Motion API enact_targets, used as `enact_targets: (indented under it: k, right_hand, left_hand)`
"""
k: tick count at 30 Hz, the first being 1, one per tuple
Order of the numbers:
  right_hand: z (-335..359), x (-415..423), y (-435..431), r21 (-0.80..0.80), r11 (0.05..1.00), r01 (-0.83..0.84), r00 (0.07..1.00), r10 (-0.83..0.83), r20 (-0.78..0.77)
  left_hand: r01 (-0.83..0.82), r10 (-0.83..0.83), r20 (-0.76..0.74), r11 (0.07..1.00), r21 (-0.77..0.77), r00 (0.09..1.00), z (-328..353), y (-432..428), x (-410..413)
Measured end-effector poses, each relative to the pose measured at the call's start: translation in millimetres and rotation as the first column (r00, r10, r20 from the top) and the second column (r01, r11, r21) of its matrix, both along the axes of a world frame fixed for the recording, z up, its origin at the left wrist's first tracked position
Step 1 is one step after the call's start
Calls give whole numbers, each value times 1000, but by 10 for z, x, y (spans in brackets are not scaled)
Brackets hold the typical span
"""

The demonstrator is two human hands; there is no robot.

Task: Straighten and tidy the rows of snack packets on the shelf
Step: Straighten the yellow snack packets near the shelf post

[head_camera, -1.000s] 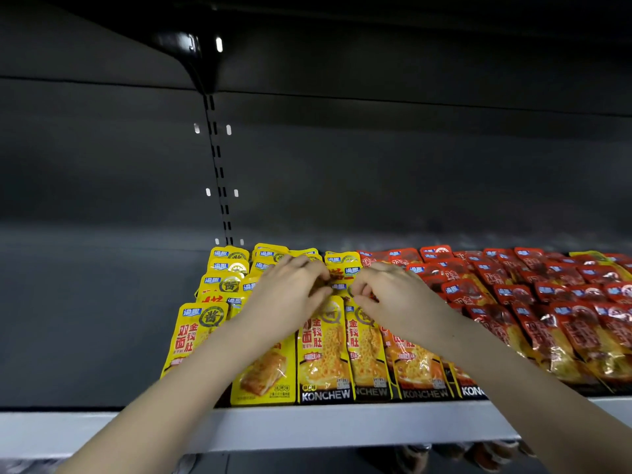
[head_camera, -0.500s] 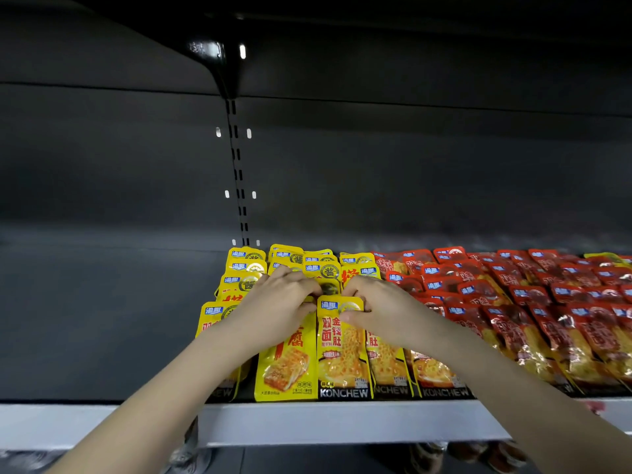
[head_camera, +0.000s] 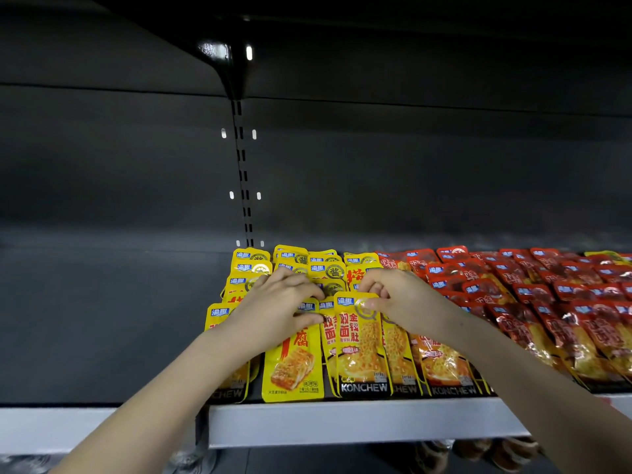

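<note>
My left hand (head_camera: 273, 313) is curled over the top edge of the tofu packet (head_camera: 294, 367), thumb against its face, so I have it gripped. My right hand (head_camera: 407, 302) pinches the top of the yellow packet (head_camera: 360, 343) just right of my left thumb, with my thumb on the front and my fingers bent behind the top edge. Both packets lie flat in the front row, their bottom ends below my wrists at the shelf lip (head_camera: 359, 422).

I see 4 risks:

1. The tofu packet sits lowest of the row. Any pull toward me could slide it over the lip.
2. The yellow packet overlaps another one tucked under its left side. Shifting it sideways may drag that one crooked too.
3. The film looks glossy and I hold only the thin top seals, so a quick tug could slip out of either pinch.
4. The back rows (head_camera: 321, 265) are layered right beyond my fingertips. Pushing forward with my knuckles would likely ruffle them.

My right forearm lies over the orange packets (head_camera: 441, 364), with the red packets (head_camera: 547, 302) just beyond it. A careless sweep there could undo both rows.
</note>
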State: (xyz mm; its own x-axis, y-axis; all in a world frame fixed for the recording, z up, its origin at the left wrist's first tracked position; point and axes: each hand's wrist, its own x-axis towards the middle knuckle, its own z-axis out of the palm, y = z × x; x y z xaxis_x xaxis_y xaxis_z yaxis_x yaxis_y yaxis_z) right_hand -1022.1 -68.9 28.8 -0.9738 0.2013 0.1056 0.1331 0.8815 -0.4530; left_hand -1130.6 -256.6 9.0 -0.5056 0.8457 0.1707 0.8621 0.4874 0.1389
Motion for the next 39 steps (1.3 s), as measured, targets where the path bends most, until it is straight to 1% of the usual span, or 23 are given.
enact_targets:
  k: [6,11,14,16,19,22,28,31,34,36,39]
  right_hand:
    - [-4,-34,-55,66,998,-18,999,15,43]
    - [13,-140,-127,107,994,-10,1000,9,12]
    - [4,-264,-220,142,990,-1,996,-12,90]
    - [-7,-313,-282,178,984,-22,988,-6,155]
    - [14,-336,-318,127,991,-31,985,9,171]
    - [27,-352,-296,66,998,2,985,-14,170]
    - [-3,-365,-218,-44,998,52,998,-51,27]
    - [-33,-338,-204,-83,994,77,997,-79,-26]
    - [-35,-271,-200,-71,993,94,993,-99,-63]
    - [-15,-206,-193,-61,995,78,995,-81,-53]
    - [-6,-120,-178,-39,998,49,999,-49,9]
  left_hand:
    - [5,-5,17,1000,18,1000,4,-47,-39]
    - [-44,45,-30,998,40,999,43,61,7]
    - [-93,94,-65,996,8,994,48,167,37]
    - [-117,115,-53,993,-18,992,35,224,47]
    - [-137,137,39,991,-5,990,28,277,41]
    - [-148,146,98,989,9,984,25,313,11]
    - [-178,165,151,981,79,975,73,364,-57]
    - [-174,163,137,982,72,977,54,348,-68]
    - [-167,155,108,979,114,982,35,276,2]
    - [-164,156,69,978,131,985,23,217,61]
    - [-164,166,-4,979,121,986,-2,136,160]
